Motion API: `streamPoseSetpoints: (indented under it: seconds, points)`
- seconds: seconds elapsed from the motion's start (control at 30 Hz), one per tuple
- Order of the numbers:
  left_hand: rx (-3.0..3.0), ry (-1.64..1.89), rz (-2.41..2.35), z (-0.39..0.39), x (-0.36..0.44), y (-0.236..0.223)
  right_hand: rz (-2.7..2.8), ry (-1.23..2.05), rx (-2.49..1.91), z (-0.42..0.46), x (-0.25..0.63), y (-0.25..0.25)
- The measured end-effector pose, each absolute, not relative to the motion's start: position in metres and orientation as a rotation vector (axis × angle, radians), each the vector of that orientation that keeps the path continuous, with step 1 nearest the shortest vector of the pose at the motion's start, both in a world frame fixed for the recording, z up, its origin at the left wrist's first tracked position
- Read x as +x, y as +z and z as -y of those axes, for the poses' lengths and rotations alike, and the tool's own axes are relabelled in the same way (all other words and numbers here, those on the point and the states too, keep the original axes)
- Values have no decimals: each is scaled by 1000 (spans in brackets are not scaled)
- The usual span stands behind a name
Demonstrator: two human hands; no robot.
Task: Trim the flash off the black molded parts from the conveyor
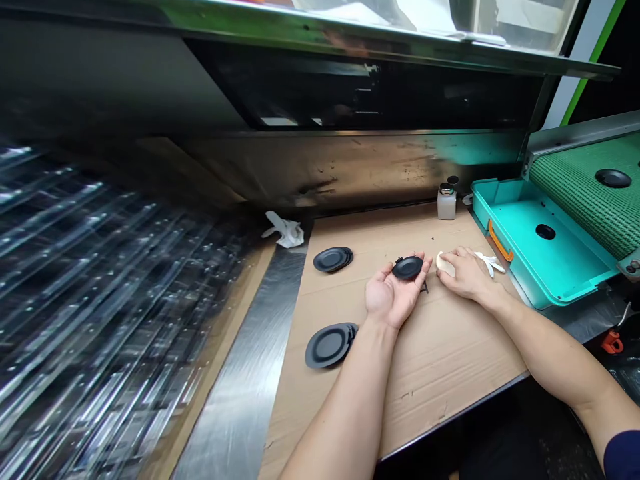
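My left hand [391,297] is turned palm up over the cardboard sheet [450,360], holding a black oval plastic part [408,267] between thumb and fingers. To its right, my right hand [467,273] grips a cream-coloured round pad [445,264] near the cardboard surface. A white glove [491,263] lies just beyond that hand, partly hidden by it. Left of my hands, one overlapping pile of black oval parts [331,259] sits farther off. Another pile of larger black oval parts [327,346] lies nearer, beside my left forearm.
A turquoise tray [543,293] with an orange latch holds a black part [545,231]. Behind it, a green conveyor belt [575,177] carries another black part [613,178]. A pump bottle [447,203] stands at the back. Clear-wrapped stacks [125,320] are blurred at left, near another white glove [286,231].
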State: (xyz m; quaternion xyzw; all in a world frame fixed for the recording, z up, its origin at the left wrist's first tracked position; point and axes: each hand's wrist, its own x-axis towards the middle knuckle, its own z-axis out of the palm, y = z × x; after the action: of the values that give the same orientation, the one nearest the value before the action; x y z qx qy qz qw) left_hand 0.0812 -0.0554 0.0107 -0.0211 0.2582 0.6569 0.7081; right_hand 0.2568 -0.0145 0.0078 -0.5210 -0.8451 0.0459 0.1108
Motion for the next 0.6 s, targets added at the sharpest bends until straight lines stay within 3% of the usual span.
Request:
streamPoseSetpoints:
  seconds: [0.27,0.6]
  points:
    - [-111,1457,-541,53,79,17,2493,142,-1562,17,256,14]
    - [866,1770,-1199,74,112,8,2499,170,-1510,11,258,6]
